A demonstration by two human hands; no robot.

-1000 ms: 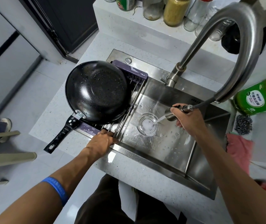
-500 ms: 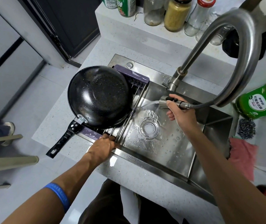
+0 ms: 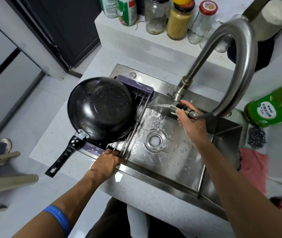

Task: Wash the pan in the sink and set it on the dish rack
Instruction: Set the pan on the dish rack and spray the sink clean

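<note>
Kitchen counter of pale speckled stone [image 3: 64, 143], seen from above, with a stainless sink [image 3: 171, 162] set into it. At left, the black pan [image 3: 100, 109] lies upside down on the purple-framed dish rack [image 3: 136, 88] that spans the left end of the sink; water beads dot its underside, and its handle [image 3: 61, 157] juts out over the counter edge toward the viewer. Just below the pan, the left hand [image 3: 106, 162] grips the near ends of the rack's metal rods, fingers curled over them. At centre, the drain [image 3: 155, 140] sits in a wet basin. Right of it, the right hand [image 3: 188, 117] is wrapped around the pull-out spray head [image 3: 179, 107], its hose drawn from the arched faucet [image 3: 236, 66]; water streams leftward onto the sink floor near the rack. Further right stand a green detergent bottle [image 3: 274, 105], a steel scourer [image 3: 257, 136] and a pink cloth [image 3: 253, 169]. Jars [image 3: 179, 19] line the rear ledge. Judged from this arrangement, washing and placing of the pan appear complete; what is left seems to be rinsing the basin, reseating the spray head and shutting off the water.
</note>
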